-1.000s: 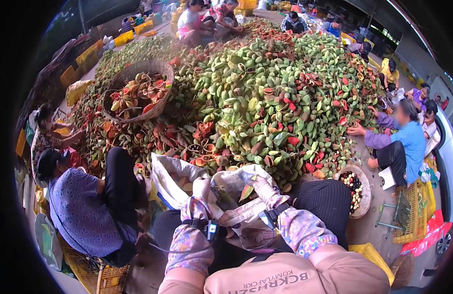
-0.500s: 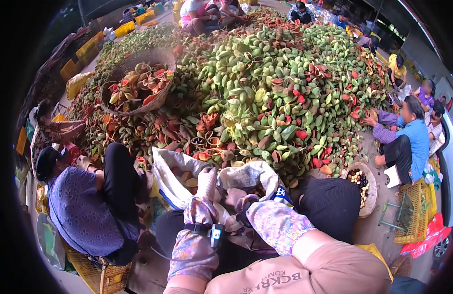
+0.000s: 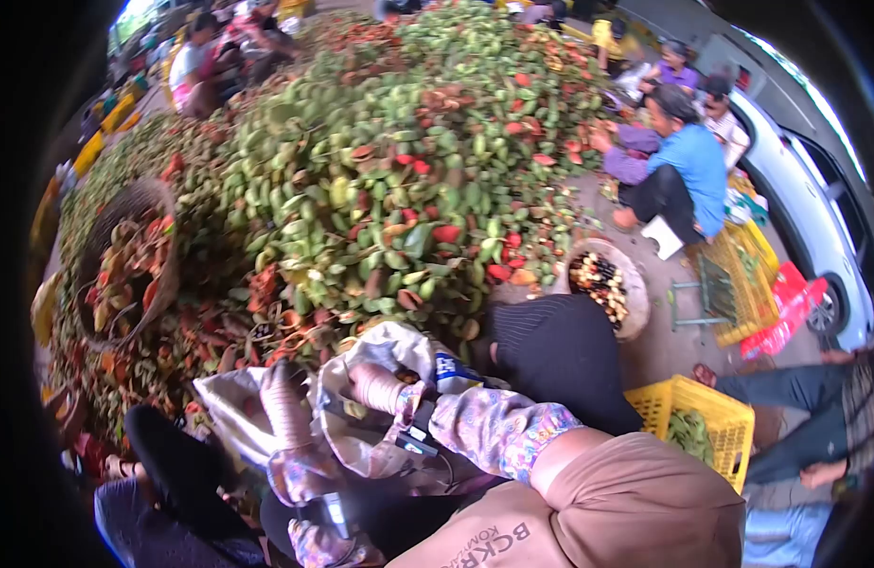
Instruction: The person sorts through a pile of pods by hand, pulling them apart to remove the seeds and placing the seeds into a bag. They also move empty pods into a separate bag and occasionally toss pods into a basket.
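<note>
Two white woven sacks stand open between my knees. My left hand (image 3: 283, 412), in a striped glove, is at the mouth of the left sack (image 3: 230, 402); its dark fingertips are smeared by motion. Over the rim of the right sack (image 3: 337, 431) reaches my right hand (image 3: 372, 386), also gloved, its fingers blurred near the sack's opening. Whether either hand holds anything cannot be made out. Patterned sleeves (image 3: 498, 426) cover both forearms, and a small device is strapped at each wrist. Just beyond the sacks lies a large heap of green and red pods (image 3: 361, 189).
A wicker basket (image 3: 162, 275) of opened pods rests on the heap at left. To the right are a round basin (image 3: 635, 312) of dark and pale seeds, a yellow crate (image 3: 669, 388) and a green stool (image 3: 706, 289). Several people sit around the heap; a person in blue (image 3: 688, 170) works at right.
My view has swung right, so the heap and basket appear further left. A yellow crate and another person's legs have come into view at right. Both hands remain at the sacks.
</note>
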Demonstrator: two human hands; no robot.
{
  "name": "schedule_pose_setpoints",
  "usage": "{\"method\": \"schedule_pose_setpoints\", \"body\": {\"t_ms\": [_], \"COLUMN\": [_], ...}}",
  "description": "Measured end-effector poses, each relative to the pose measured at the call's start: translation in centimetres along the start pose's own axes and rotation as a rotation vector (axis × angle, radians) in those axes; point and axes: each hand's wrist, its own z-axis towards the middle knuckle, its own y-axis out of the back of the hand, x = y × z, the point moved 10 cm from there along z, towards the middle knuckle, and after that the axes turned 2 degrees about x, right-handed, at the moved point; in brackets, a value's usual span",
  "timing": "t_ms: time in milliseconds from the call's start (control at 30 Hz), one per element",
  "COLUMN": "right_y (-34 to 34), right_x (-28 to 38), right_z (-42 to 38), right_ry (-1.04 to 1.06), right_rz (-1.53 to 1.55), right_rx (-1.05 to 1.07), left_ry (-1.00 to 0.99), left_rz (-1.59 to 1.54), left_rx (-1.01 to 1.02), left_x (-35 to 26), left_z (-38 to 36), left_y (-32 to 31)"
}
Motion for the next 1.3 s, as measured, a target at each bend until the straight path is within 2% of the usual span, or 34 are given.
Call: {"method": "schedule_pose_setpoints", "body": {"t_ms": [33, 67, 100, 167, 233, 333, 367, 400, 433, 467, 500, 567, 633, 667, 700, 767, 800, 833, 867, 900, 933, 967, 1033, 1100, 1167, 1233, 1300], "right_y": [3.7, 6.3, 11.3, 19.4, 26.3, 35.9, 38.1, 39.9, 41.2, 41.9, 42.8, 44.6, 43.9, 43.5, 43.6, 44.4, 44.5, 44.4, 44.0, 43.1, 41.8, 40.2, 35.6, 29.7, 24.3, 19.9, 16.3], "right_x": [0.6, 0.4, 2.4, 4.8, 5.9, 9.6, 6.9, 6.3, 5.3, 3.7, 2.3, -5.2, -4.2, -2.5, -2.8, -3.6, -1.6, 0.0, 1.8, 3.7, 4.7, 6.0, 7.4, 3.1, -5.0, -12.2, -13.7], "right_z": [-0.9, -1.2, -3.8, -7.8, -13.3, -27.4, -31.0, -36.2, -41.0, -45.7, -50.0, -59.0, -63.8, -64.3, -64.5, -61.9, -57.9, -54.4, -49.3, -44.1, -38.9, -33.8, -22.8, -11.7, -2.0, 3.1, 4.7], "right_ry": [-0.011, 0.104, 0.087, 0.322, 0.366, 0.325, 0.19, 0.003, -0.289, -0.299, -0.536, -0.989, -1.16, -1.152, -1.143, -0.696, -0.434, -0.388, -0.16, 0.058, 0.087, 0.11, 0.305, 0.131, -0.026, -0.146, -0.277], "right_rz": [0.009, 0.187, 0.311, 0.439, 0.37, -0.167, -0.025, -0.327, -0.562, -0.714, -0.771, -0.643, -0.743, -0.909, -0.902, -0.641, -0.561, -0.532, -0.378, -0.228, -0.138, -0.056, 0.036, 0.206, 0.087, -0.044, -0.285], "right_rx": [-0.111, -0.236, -0.328, -0.571, -0.654, -1.043, -1.08, -1.226, -1.304, -1.415, -1.443, -1.399, -1.481, -1.536, -1.541, -1.62, -1.544, -1.524, -1.406, -1.272, -1.146, -1.018, -0.713, -0.451, -0.372, -0.419, -0.373], "left_ry": [0.066, 0.091, 0.116, 0.159, 0.204, 0.293, 0.324, 0.331, 0.333, 0.319, 0.303, 0.322, 0.338, 0.332, 0.323, 0.03, 0.217, -0.113, 0.119, 0.182, -0.487, 0.105, 0.133, 0.182, 0.159, 0.176, 0.189], "left_rz": [-0.025, -0.075, -0.124, -0.142, -0.151, -0.157, -0.14, -0.129, -0.141, -0.126, -0.111, -0.131, -0.146, -0.117, -0.089, 0.057, -0.105, 0.143, -0.164, -0.182, 0.419, -0.102, -0.049, -0.072, -0.03, 0.0, 0.006], "left_rx": [-0.006, 0.008, 0.02, 0.105, 0.177, 0.221, 0.192, 0.209, 0.237, 0.219, 0.199, 0.203, 0.213, 0.21, 0.198, 0.449, 0.285, 0.413, 0.382, 0.294, 0.208, 0.238, 0.199, 0.197, 0.199, 0.176, 0.153], "left_x": [1.3, 2.1, 2.9, 3.5, 4.9, 7.3, 7.7, 8.0, 8.4, 8.0, 7.5, 7.7, 8.0, 8.1, 8.4, 6.1, 6.4, 2.7, 4.7, 2.9, -0.8, -0.4, 1.8, 1.9, 0.5, 0.5, 0.5], "left_z": [0.7, 1.0, 1.1, 1.0, 1.3, 2.4, 2.4, 2.7, 3.0, 2.4, 1.8, 1.7, 2.0, 2.2, 2.4, 1.5, 1.5, -0.3, 1.5, -0.8, -1.1, -4.0, -2.3, -2.5, -3.2, -3.0, -2.5], "left_y": [0.8, 1.0, 1.0, 0.2, -0.1, 0.7, 1.3, 1.5, 1.9, 1.6, 1.4, 1.0, 0.9, 0.9, 1.2, -1.4, -0.7, -3.5, -2.8, -3.9, -3.7, -5.9, -4.3, -4.5, -4.7, -3.8, -2.8]}}
